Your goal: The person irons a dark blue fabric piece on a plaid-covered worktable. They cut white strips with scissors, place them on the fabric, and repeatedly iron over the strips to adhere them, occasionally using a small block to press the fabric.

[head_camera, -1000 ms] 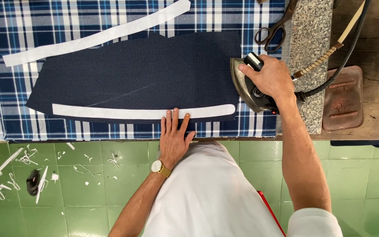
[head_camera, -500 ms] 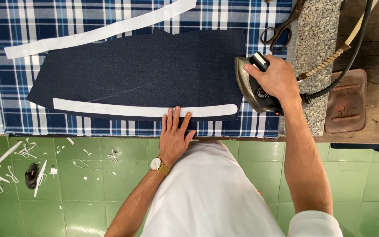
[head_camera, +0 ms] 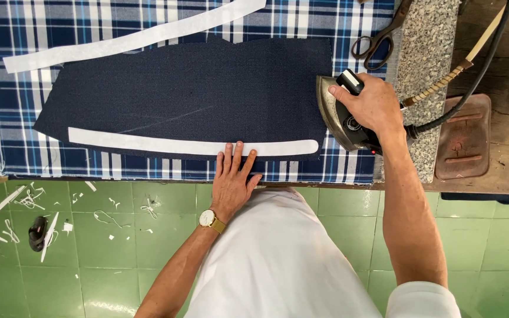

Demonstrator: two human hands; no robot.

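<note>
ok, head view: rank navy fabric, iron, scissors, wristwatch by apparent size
1. navy fabric, by far the largest.
2. iron, partly hidden under the right hand.
3. scissors, cut off at the top edge, so its place against the iron is unsure.
4. wristwatch, smallest.

You are standing in a tailoring or sewing workshop. Before you is a pressing table [head_camera: 7, 159] padded with blue and white plaid cloth, and a cut piece of navy fabric [head_camera: 195, 88] lies flat on it with white interfacing strips [head_camera: 148, 143] laid along its near edge and far edge. At the table's right edge sit a heavy industrial steam iron [head_camera: 340, 115] with a hose, a granite slab [head_camera: 425, 59] and large tailor's shears [head_camera: 378, 32]. White fabric scraps [head_camera: 7, 221] litter the green tiled floor [head_camera: 119, 259] below the table's near left corner.
</note>
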